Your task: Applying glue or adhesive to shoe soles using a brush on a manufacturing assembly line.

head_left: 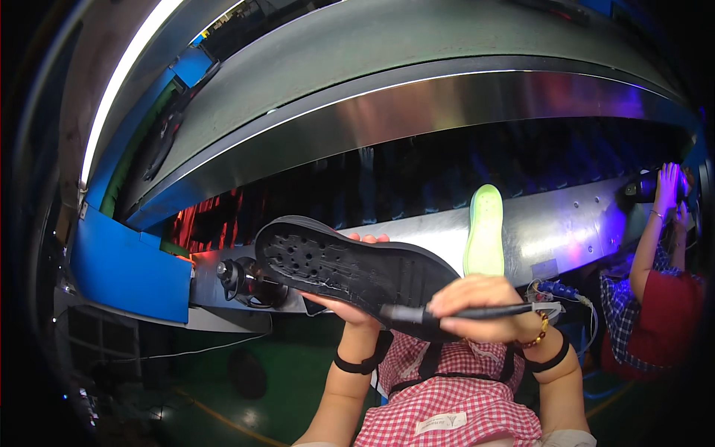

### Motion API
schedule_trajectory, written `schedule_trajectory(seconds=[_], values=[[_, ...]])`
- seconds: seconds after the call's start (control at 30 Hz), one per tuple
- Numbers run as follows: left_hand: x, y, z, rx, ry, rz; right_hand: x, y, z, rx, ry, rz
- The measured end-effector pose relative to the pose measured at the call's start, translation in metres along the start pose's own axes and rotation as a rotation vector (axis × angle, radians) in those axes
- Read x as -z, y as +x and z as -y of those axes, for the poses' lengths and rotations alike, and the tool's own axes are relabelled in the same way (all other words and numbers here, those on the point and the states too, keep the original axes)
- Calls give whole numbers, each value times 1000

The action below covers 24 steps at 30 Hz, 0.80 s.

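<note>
A black shoe sole [357,272] lies tilted across the front of me, its holed, ridged inner face turned up. My left hand [344,308] grips it from beneath, with fingertips showing past its far edge. Wet-looking streaks run over parts of the sole's surface. Closed round the dark handle of a brush [485,312], my right hand [480,302] is over the sole's right end. The brush's pale bristles are blurred and rest against or just above the sole; I cannot tell which. Beyond my right hand, a bright yellow-green sole-shaped piece [485,227] lies on the metal ledge.
The metal ledge [547,223] runs across in front, below a grey-green conveyor belt [417,41] with a shiny side panel. A dark shoe-like object [249,281] sits at the ledge's left. At right, a co-worker's hands [668,190] hold a dark item under violet light. Cables hang nearby.
</note>
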<state>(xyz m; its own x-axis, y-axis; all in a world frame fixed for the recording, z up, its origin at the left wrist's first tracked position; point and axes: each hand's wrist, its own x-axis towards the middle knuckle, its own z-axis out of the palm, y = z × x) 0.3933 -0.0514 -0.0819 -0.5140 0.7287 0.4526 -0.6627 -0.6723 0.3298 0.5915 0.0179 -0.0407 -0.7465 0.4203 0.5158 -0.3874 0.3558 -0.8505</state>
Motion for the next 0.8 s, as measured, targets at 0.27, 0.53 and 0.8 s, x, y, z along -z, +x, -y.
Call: schedule_trajectory(seconds=[0.27, 0.53, 0.8], values=[[-8, 8, -13, -33, 93, -41, 13, -8, 4, -82, 67, 121], [-24, 12, -19, -41, 134, 35, 16, -15, -2, -199, 240, 120], [-24, 18, -20, -58, 166, 130, 29, -21, -6, -53, 94, 225]])
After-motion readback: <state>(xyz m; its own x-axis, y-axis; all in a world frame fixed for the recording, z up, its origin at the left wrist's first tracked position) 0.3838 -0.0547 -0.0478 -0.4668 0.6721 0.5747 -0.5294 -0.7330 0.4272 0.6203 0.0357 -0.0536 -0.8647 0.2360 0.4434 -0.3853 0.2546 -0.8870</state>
